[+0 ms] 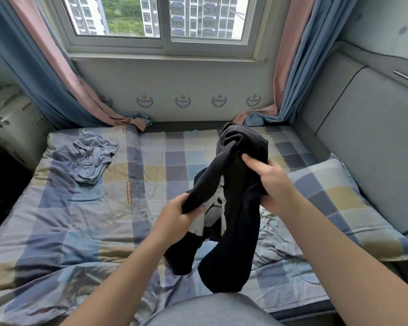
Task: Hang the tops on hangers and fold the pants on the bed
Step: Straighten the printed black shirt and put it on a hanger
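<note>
A person's two hands hold a black top [233, 175] up over a checked bed [64, 220], at centre frame. The left hand [177, 217], lower centre, is closed in a fist around a bunched fold of the dark cloth, just beside a white printed figure [216, 208] on the fabric. The right hand [271, 182], higher and to the right, pinches another gather of the same top between thumb and fingers. The garment's upper end rises toward the wall under the window [160, 22]; its lower ends hang down at lower centre, near the person's grey-clad lap. In the upper left of the bed lies a crumpled blue-grey garment [92, 158], well apart from the hands; whether it is pants or a top cannot be told. A checked pillow [339, 203] rests at right, against a grey padded headboard [368, 137]. Pink-and-blue curtains [57, 74] hang at both sides of the window, their hems pooling on the bed's far edge.
</note>
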Demonstrator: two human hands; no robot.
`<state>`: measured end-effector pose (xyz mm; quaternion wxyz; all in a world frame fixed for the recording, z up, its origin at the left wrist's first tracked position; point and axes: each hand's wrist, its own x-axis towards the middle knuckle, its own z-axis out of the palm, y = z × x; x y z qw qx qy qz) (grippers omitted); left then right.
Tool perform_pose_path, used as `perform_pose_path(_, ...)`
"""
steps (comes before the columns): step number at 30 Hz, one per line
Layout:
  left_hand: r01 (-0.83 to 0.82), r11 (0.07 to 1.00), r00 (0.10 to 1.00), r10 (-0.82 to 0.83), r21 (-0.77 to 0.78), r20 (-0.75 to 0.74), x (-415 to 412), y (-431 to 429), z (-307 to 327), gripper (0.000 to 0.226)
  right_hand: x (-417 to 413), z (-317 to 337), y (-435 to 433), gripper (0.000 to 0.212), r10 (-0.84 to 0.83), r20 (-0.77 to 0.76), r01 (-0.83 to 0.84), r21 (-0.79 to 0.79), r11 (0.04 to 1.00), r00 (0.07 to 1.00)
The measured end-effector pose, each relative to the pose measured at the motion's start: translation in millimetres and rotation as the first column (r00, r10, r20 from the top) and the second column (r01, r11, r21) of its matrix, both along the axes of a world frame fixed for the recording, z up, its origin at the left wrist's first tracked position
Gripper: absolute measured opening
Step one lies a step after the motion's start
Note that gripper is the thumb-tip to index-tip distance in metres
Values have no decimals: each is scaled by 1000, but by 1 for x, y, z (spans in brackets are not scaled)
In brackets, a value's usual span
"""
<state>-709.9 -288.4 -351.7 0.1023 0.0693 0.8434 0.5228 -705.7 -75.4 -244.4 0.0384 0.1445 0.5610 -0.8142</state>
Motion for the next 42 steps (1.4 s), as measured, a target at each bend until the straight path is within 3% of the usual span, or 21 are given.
perform_pose_path(2,-40,999,998,40,-1,-44,-4,-8,6,10,-4,-2,7,21,-61,0,60,58,997,998)
perform_pose_path(6,-98,995,993,99,20,-72,-11,-20,18,30,-12,-16,24,17,-183,2,180,183,967,983)
perform_pose_path(10,-195,961,978,205,194,-33,-14,-22,34,28,-13,-36,32,30,-211,7,181,489,853,977)
perform_pose_path(13,-236,931,972,231,277,53,-15,-23,42,27,-5,-44,29,28,-73,-12,65,598,799,997)
perform_pose_path(17,-379,846,922,308,374,236,-17,-20,52,30,15,-48,7,33,281,48,-254,594,763,958)
perform_pose_path(22,-523,730,848,397,439,350,-24,-16,65,27,40,-61,-31,80,585,133,-542,579,609,800)
perform_pose_path(24,-537,702,841,400,467,365,-25,-14,71,27,48,-67,-46,100,631,114,-575,558,598,767)
perform_pose_path(26,-547,680,835,403,487,374,-25,-14,74,28,54,-75,-56,113,623,77,-500,677,541,778)
perform_pose_path(28,-556,670,830,410,493,378,-27,-16,76,27,55,-81,-58,101,545,8,-318,819,477,838)
perform_pose_path(31,-586,647,809,428,488,403,-31,-21,72,26,42,-84,-45,35,364,-142,-92,827,555,920)
perform_pose_path(32,-597,637,800,432,487,416,-33,-23,71,26,38,-81,-40,24,340,-146,-80,819,569,929)
perform_pose_path(37,-625,582,775,381,520,504,-38,-21,63,21,26,-60,-30,34,411,-150,-128,808,574,899)
perform_pose_path(42,-529,686,826,282,499,488,-41,-18,60,24,8,-37,-23,22,307,-156,-161,589,792,939)
